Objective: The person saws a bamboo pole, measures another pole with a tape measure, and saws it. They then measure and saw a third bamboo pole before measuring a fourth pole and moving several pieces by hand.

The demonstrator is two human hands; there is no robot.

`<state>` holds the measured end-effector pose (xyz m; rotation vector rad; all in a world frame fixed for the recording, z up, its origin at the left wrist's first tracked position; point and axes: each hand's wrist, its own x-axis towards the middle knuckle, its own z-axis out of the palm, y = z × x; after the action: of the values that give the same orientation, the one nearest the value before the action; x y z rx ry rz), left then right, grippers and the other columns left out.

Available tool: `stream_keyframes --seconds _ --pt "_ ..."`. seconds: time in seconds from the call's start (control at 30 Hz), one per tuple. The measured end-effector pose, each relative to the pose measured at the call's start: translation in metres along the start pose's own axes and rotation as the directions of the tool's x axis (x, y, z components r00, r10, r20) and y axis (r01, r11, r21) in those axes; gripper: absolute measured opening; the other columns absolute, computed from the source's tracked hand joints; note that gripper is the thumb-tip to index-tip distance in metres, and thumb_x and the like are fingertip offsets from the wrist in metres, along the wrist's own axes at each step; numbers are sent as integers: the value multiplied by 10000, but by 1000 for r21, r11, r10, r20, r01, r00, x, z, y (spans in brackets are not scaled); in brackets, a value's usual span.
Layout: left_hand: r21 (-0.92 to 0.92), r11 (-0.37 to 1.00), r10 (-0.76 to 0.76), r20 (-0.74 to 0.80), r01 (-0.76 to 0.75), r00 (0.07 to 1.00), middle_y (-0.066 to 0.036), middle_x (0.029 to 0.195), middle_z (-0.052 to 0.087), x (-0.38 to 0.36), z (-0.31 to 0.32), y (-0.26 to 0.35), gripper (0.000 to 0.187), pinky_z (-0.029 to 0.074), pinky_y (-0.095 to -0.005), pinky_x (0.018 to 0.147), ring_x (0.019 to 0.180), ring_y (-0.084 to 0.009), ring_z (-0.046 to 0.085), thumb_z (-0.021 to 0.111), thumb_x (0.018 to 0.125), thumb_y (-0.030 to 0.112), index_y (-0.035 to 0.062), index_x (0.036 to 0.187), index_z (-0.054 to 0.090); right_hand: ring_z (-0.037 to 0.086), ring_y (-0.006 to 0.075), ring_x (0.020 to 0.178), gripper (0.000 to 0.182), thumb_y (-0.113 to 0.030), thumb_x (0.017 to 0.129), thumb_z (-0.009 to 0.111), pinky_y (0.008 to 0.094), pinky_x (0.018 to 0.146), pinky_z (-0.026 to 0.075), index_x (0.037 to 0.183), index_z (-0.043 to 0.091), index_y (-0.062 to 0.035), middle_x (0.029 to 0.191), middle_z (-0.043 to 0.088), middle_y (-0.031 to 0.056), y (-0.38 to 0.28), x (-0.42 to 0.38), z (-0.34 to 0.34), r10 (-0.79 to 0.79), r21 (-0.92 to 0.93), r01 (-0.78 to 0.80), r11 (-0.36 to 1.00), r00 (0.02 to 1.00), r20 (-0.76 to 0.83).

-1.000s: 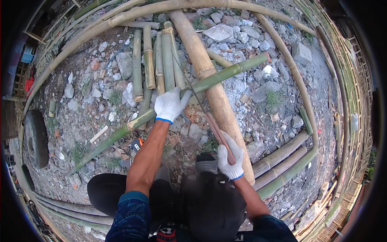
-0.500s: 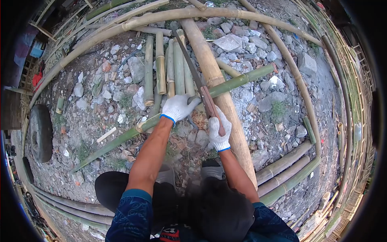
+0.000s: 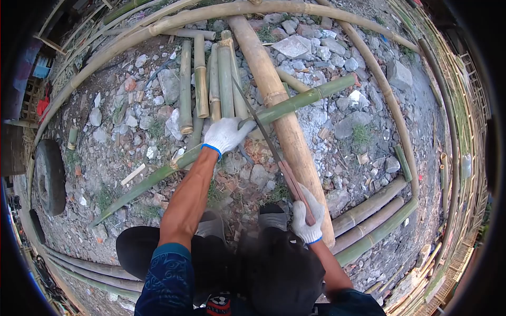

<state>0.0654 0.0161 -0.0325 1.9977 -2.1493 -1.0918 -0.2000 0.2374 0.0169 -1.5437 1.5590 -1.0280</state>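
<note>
My left hand (image 3: 225, 136), in a white glove with a blue cuff, is closed round a green bamboo pole (image 3: 295, 102). That pole lies slantwise across a thicker tan bamboo pole (image 3: 295, 147). In my right hand (image 3: 308, 213), also gloved, is the reddish-brown wooden handle of a saw (image 3: 269, 139). Its long dark blade crosses the green pole just right of my left hand, and the handle is down near my knees. Several cut bamboo pieces (image 3: 186, 87) lie side by side beyond my left hand.
A long curved bamboo pole (image 3: 211, 14) arches across the far side. At the left lies an old tyre (image 3: 50, 176). Thick bamboo poles (image 3: 369, 224) rest at the lower right. Broken stones and rubble (image 3: 292, 47) cover the ground.
My right hand has drawn the saw back toward my body and to the right, so more blade shows on the near side of the green pole. My left hand keeps its hold.
</note>
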Motion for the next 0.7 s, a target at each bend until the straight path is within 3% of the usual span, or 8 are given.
stream_keyframes --seconds 0.07,0.1,0.3,0.33,0.4,0.47,0.6,0.7 --pt "22 1000 -15 -43 16 999 -315 1079 733 -3 -4 8 832 529 -546 955 1067 -475 702 406 1009 725 -21 1145 749 757 421 867 388 -232 999 659 425 747 585 1311 678 -3 961 740 255 -10 73 54 -52 -19 51 999 997 -64" --pt "25 1000 -10 -27 11 1000 -309 1082 733 -5 -9 5 800 526 -545 957 1073 -478 697 414 1015 707 -4 1156 752 771 386 860 389 -240 1000 662 421 753 590 1304 680 3 963 753 239 -15 94 62 -80 -1 80 997 993 -86" --pt "169 981 126 -199 -93 972 -275 953 739 -22 -10 3 623 562 -542 847 964 -459 720 635 947 598 24 1179 698 743 288 1107 569 -434 1054 582 406 946 558 1354 655 43 1152 766 217 9 88 74 -56 111 62 992 997 -59" --pt "229 973 81 -217 -30 973 -232 917 748 -17 1 2 566 578 -524 822 926 -429 741 746 862 527 49 1151 654 741 290 1116 591 -456 1054 573 406 952 556 1355 654 45 1159 763 220 14 86 73 -44 122 50 991 998 -45" --pt "223 975 16 -162 21 987 -230 956 754 -9 6 -5 519 578 -521 836 941 -428 740 751 851 480 63 1153 680 739 278 1111 637 -505 1054 550 404 958 552 1359 653 45 1158 762 217 34 79 78 -84 110 91 990 995 -62" --pt "80 997 19 21 -21 1000 -219 1041 763 -3 -16 -3 420 578 -510 880 994 -423 734 737 822 373 107 1147 733 748 281 1065 612 -479 1051 570 401 930 562 1360 653 43 1135 766 213 49 81 86 -78 175 94 980 993 -93" --pt "66 997 -50 28 48 998 -224 1087 759 2 -14 -6 425 571 -499 936 1064 -415 719 731 791 353 112 1140 759 783 336 1008 445 -235 1003 649 395 844 600 1363 641 27 1084 775 226 -3 86 72 -10 132 15 991 999 -38" --pt "100 994 -36 33 33 999 -225 1099 758 3 -13 -8 436 572 -498 942 1068 -414 719 740 793 363 102 1140 764 784 325 999 443 -224 999 657 395 836 598 1362 639 29 1075 775 220 -17 46 38 44 -33 -43 999 998 39"
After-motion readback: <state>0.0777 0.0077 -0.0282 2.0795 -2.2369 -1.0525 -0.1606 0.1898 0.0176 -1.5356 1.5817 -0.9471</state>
